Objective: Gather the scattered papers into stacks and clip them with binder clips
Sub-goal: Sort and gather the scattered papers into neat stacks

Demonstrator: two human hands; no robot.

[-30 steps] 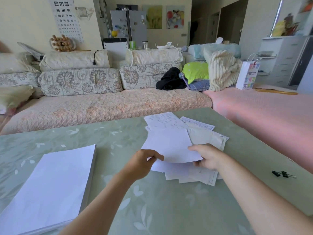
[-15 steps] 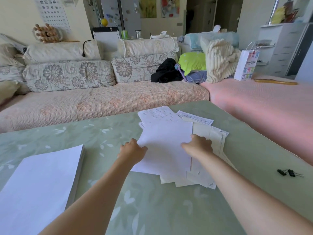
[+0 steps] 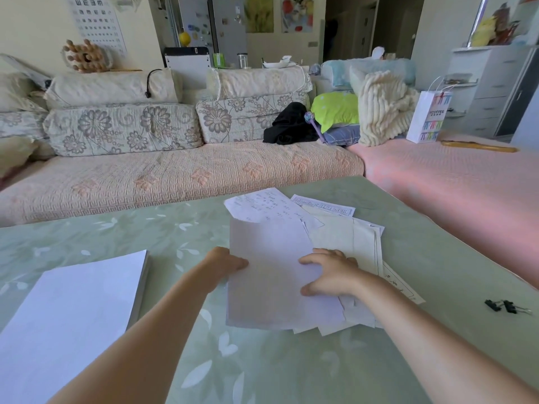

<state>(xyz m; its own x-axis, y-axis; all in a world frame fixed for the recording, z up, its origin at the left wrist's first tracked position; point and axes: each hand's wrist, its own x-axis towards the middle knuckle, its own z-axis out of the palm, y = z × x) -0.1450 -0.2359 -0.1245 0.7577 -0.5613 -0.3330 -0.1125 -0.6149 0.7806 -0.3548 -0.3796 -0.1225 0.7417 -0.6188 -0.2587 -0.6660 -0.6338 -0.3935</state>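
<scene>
Pinching the left edge of the top sheet (image 3: 271, 275) is your left hand (image 3: 226, 265); your right hand (image 3: 331, 272) presses on it, fingers loosely spread. The scattered papers (image 3: 335, 228) lie mid-surface (image 3: 291, 374), binder clips (image 3: 506, 306) well apart.

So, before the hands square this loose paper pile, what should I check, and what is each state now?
1. Left hand holds the blank white sheet: ok, thumb on its left edge.
2. Right hand steadies that sheet: ok, fingers spread on it.
3. Loose paper pile aligned: not ok, corners fan out rightwards.
4. Small black binder clips at hand: ok, on the green table, right of the pile.
5. Thick white paper stack apart from the pile: ok.
</scene>
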